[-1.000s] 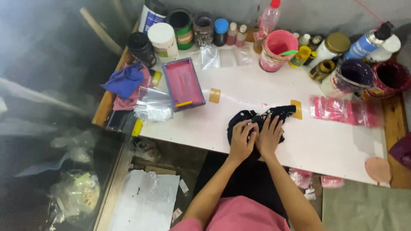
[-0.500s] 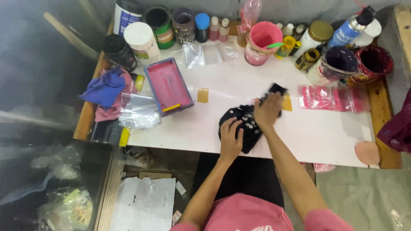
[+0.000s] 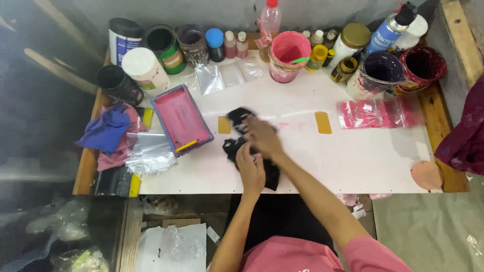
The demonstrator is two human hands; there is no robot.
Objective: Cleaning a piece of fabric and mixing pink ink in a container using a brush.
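A black cloth (image 3: 250, 151) lies spread on the white tabletop (image 3: 353, 156), near its front edge. The left hand (image 3: 250, 171) presses flat on it; the right hand (image 3: 262, 137) grips its upper part. A pink tray (image 3: 181, 120) sits just left; paint pots (image 3: 287, 55) crowd the back edge.

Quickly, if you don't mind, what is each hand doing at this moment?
Left hand: pressed flat on the black cloth, fingers down, not clearly gripping.
Right hand: laid over the black cloth; blurred, so grip cannot be told.
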